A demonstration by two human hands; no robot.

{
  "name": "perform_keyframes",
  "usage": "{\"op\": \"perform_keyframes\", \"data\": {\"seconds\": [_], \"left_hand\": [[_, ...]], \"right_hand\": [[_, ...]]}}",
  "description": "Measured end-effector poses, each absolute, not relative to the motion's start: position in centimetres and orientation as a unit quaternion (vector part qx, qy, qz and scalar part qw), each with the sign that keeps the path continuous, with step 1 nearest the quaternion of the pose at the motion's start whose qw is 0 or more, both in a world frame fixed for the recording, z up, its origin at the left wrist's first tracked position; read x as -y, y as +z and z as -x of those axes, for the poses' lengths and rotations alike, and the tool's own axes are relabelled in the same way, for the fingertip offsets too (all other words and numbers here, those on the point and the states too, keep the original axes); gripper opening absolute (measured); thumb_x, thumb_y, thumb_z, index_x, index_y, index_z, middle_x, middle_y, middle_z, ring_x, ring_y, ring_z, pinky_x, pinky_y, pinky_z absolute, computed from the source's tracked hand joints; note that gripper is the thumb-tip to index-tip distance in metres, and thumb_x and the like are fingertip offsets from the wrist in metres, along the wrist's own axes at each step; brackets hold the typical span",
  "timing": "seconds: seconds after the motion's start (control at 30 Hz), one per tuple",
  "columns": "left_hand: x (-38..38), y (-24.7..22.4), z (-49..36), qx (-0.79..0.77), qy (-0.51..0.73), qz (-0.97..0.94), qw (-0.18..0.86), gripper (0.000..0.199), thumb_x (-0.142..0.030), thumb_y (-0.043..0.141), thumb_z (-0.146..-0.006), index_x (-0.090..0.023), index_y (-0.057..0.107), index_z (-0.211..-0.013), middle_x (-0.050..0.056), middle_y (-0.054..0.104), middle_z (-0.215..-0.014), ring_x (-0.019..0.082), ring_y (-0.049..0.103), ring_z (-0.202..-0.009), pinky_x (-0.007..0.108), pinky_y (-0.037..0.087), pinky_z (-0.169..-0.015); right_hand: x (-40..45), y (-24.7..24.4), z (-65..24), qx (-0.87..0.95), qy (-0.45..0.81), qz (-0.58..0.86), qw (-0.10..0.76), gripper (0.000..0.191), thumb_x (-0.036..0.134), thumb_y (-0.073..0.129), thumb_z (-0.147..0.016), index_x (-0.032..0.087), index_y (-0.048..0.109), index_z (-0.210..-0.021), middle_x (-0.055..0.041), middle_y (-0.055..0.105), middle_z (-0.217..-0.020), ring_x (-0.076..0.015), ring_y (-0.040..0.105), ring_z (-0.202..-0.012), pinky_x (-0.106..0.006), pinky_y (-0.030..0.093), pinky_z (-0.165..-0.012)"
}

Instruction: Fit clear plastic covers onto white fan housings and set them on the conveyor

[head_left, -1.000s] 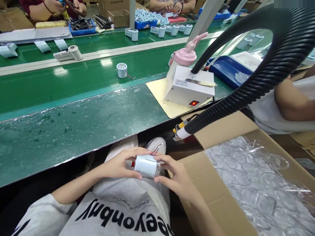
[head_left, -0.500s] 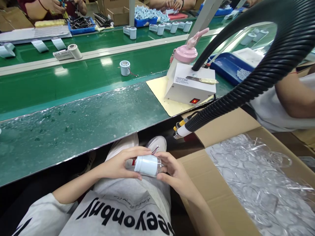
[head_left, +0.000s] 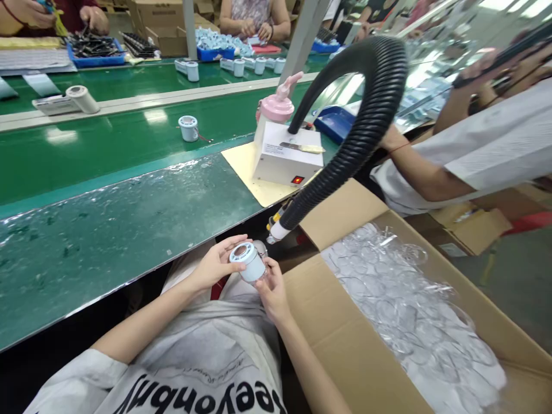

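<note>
Above my lap, a light blue cylindrical housing (head_left: 253, 268) is held between both hands, tilted so its slotted round end faces up and left. My left hand (head_left: 221, 261) is closed on its left side, with the thumb across the rim and fingers behind. My right hand (head_left: 272, 290) grips the lower right end, where a clear plastic part shows partly behind the fingers. Just beyond the hands hangs the metal-tipped nozzle (head_left: 276, 231) of a black corrugated hose (head_left: 366, 123).
An open cardboard box (head_left: 345, 322) of clear plastic parts (head_left: 401, 305) stands at my right. On the green bench (head_left: 107, 230) sits a white machine (head_left: 290, 154) with a lit red switch. Another blue housing (head_left: 188, 129) stands on the conveyor. Co-workers sit opposite and at right.
The housing has turned from lying sideways to tilted, its slotted end now facing up toward me. Both hands still hold it. The camera view has swung to the right.
</note>
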State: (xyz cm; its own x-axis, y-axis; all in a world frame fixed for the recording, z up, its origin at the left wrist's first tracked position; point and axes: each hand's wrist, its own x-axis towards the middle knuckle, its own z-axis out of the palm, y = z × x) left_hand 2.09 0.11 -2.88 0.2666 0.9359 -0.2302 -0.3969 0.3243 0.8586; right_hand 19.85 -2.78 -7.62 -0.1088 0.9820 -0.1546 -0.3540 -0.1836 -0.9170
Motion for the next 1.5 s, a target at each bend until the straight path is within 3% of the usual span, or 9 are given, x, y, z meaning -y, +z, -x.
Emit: {"op": "perform_keyframes", "data": {"seconds": [0.23,0.6,0.93,1.2,1.5], "left_hand": [[-4.5,-4.3,-5.6,-0.386,0.455,-0.326,0.734,0.066,-0.027,0.096,-0.055,-0.014,0.071,-0.115,0.014,0.073,-0.12,0.03,0.064,-0.122,0.047,0.04,-0.114],[-4.9,-3.9,-4.8,-0.402,0.447,-0.344,0.722,0.073,-0.031,0.097,-0.054,-0.014,0.07,-0.119,0.016,0.068,-0.131,0.032,0.058,-0.129,0.047,0.037,-0.115],[-4.6,-3.0,-5.1,-0.44,0.435,-0.368,0.694,0.071,-0.027,0.095,-0.055,-0.013,0.068,-0.12,0.014,0.072,-0.12,0.031,0.065,-0.118,0.049,0.044,-0.11],[-4.0,-1.8,-5.8,-0.465,0.432,-0.429,0.642,0.077,-0.017,0.095,-0.049,-0.015,0.063,-0.118,0.012,0.07,-0.121,0.03,0.065,-0.116,0.045,0.05,-0.105],[-4.5,-1.7,-5.5,-0.458,0.442,-0.419,0.647,0.077,-0.02,0.094,-0.049,-0.015,0.062,-0.118,0.013,0.068,-0.121,0.031,0.064,-0.116,0.047,0.049,-0.106]], "right_hand": [[1.6,-9.7,-20.1,0.327,0.605,0.451,0.569,0.073,0.069,0.081,-0.064,0.028,0.047,-0.114,-0.0095,0.065,-0.113,-0.0278,0.067,-0.098,-0.046,0.06,-0.083],[0.0,-9.8,-20.9,0.333,0.612,0.429,0.575,0.065,0.054,0.088,-0.062,0.025,0.053,-0.109,-0.0086,0.069,-0.111,-0.027,0.067,-0.104,-0.042,0.056,-0.092],[0.3,-9.6,-20.4,0.299,0.645,0.418,0.565,0.063,0.059,0.085,-0.064,0.027,0.053,-0.108,-0.0063,0.069,-0.107,-0.0267,0.07,-0.09,-0.047,0.062,-0.08],[-0.1,-8.5,-19.5,0.266,0.672,0.398,0.565,0.058,0.065,0.074,-0.073,0.029,0.057,-0.116,-0.0088,0.063,-0.129,-0.0312,0.063,-0.116,-0.05,0.06,-0.089],[-0.2,-8.8,-19.4,0.264,0.664,0.393,0.579,0.054,0.061,0.077,-0.074,0.03,0.057,-0.113,-0.0064,0.065,-0.121,-0.0282,0.066,-0.108,-0.051,0.058,-0.093]]}}
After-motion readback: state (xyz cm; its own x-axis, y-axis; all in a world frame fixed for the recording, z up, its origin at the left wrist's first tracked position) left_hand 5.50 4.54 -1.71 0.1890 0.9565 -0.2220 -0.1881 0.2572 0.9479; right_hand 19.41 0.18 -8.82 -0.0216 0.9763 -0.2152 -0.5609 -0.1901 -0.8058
